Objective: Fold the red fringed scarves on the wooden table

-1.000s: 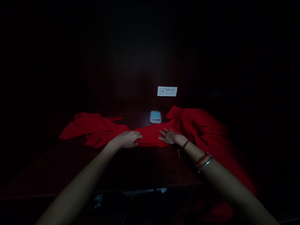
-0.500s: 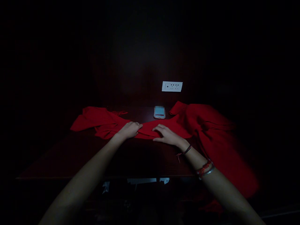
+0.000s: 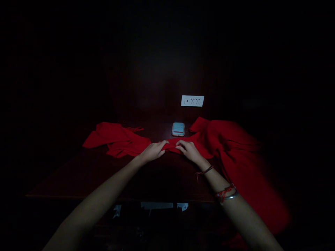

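Red cloth [image 3: 204,141] ran left-right across desk [image 3: 162,179], left hand [image 3: 155,150] and right hand [image 3: 188,149] both pinching its narrow middle, neither nearer

The cloth [image 3: 204,141] is plain red, the table [image 3: 157,177] is dark reddish brown, and the wall socket [image 3: 192,101] is white.
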The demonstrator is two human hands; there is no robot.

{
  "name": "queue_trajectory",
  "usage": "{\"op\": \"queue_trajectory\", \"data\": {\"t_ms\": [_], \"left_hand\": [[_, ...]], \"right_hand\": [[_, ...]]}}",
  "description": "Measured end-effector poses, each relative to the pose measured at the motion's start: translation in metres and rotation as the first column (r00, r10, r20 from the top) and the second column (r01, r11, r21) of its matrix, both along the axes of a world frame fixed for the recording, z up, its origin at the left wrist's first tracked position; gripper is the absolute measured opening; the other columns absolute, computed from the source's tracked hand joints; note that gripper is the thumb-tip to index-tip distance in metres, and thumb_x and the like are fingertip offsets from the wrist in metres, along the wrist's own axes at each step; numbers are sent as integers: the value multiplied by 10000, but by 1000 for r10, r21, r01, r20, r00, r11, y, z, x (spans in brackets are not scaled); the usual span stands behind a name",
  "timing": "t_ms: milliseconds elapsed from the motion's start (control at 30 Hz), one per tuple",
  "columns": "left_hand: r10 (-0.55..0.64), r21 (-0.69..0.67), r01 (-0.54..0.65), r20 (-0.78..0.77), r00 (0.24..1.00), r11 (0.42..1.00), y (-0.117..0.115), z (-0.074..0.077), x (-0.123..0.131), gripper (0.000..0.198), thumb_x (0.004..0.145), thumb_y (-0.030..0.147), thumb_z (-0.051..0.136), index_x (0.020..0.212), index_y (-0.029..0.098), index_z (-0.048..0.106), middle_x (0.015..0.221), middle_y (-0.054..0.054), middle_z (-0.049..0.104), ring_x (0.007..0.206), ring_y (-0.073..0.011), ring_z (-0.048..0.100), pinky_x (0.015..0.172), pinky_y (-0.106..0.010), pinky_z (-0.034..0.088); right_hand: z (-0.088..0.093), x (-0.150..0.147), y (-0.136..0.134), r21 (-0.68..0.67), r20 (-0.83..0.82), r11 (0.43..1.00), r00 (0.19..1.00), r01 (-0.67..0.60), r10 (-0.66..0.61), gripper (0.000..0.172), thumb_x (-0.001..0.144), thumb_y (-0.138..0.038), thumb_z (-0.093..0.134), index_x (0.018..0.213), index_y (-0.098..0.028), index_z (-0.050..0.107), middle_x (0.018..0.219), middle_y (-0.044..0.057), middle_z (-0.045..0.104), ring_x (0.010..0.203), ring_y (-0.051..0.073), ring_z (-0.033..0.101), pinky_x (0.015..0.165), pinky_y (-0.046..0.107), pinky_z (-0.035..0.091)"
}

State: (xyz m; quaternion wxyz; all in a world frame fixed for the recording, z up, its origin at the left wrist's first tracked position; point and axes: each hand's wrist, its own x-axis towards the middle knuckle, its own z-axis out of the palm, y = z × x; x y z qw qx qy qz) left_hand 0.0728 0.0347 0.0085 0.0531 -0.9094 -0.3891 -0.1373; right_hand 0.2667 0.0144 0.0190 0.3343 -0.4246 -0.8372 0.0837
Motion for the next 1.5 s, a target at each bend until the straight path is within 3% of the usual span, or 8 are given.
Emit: {"op": "queue_trajectory", "data": {"t_ms": [233, 500, 633, 800, 967, 1133, 1300, 1500], "left_hand": [[0, -94, 19, 198, 980, 995, 5, 3, -15, 304, 831, 242, 291, 1130, 200, 320, 1037, -46, 549, 914, -161, 544, 767, -260, 407], [-86, 70, 75, 166, 982, 995, -4, 4, -5, 266, 821, 284, 339, 1058, 182, 403, 1074, -58, 473, 944, -161, 488, 809, -270, 391], [27, 151, -41, 97, 995, 988, -12, 3, 9, 374, 755, 407, 454, 1030, 156, 425, 1027, -81, 490, 913, -206, 495, 791, -305, 392], [74, 241, -85, 55, 996, 967, -12, -3, 11, 182, 797, 202, 368, 947, 159, 462, 915, -62, 545, 872, -179, 511, 783, -279, 379], [120, 302, -112, -7, 993, 947, -16, -3, 12, 162, 764, 109, 365, 868, 155, 480, 808, -57, 558, 798, -174, 525, 719, -271, 389], [272, 398, -241, -22, 962, 885, -22, 1, 10, 205, 725, 71, 390, 877, 161, 495, 868, -70, 543, 803, -193, 506, 659, -286, 385], [328, 423, -250, -123, 937, 871, -23, 12, -31, 270, 669, 68, 443, 914, 159, 509, 934, -84, 547, 861, -217, 489, 735, -328, 361], [457, 463, -307, -253, 853, 831, -6, 63, -148, 235, 743, 84, 371, 912, 136, 526, 925, -80, 540, 901, -222, 466, 800, -383, 325]], "right_hand": [[-3, 2, 0, -1, 51, 998, 997, -57, 57, 337, 679, -249, 580, 984, -158, 471, 932, 54, 560, 831, 145, 514, 721, 250, 390], [-4, 4, 0, 25, 32, 999, 999, 27, -28, 199, 759, -203, 488, 950, -146, 491, 782, 36, 591, 714, 133, 541, 645, 217, 387], [-4, 6, -1, 29, 82, 999, 996, 19, -21, 201, 783, -162, 438, 980, -147, 467, 803, 48, 590, 727, 135, 545, 634, 212, 385], [-2, 12, -1, 46, 140, 999, 990, 10, -16, 128, 767, -155, 460, 887, -152, 504, 833, 51, 582, 757, 139, 534, 665, 222, 384], [0, 16, -2, 89, 237, 996, 972, -16, -5, 109, 719, -81, 496, 792, -140, 553, 799, 54, 574, 752, 142, 517, 683, 226, 380], [1, 22, -2, 132, 248, 991, 966, 35, -67, 123, 732, -67, 466, 767, -145, 555, 767, 51, 565, 726, 135, 508, 655, 214, 365], [3, 29, -1, 153, 306, 983, 941, 99, -142, 111, 729, -71, 462, 699, -150, 535, 715, 40, 535, 674, 125, 485, 613, 204, 339], [6, 36, 1, 135, 266, 985, 954, 108, -141, 110, 728, -79, 464, 665, -150, 519, 680, 32, 526, 643, 115, 475, 590, 193, 326]]}}
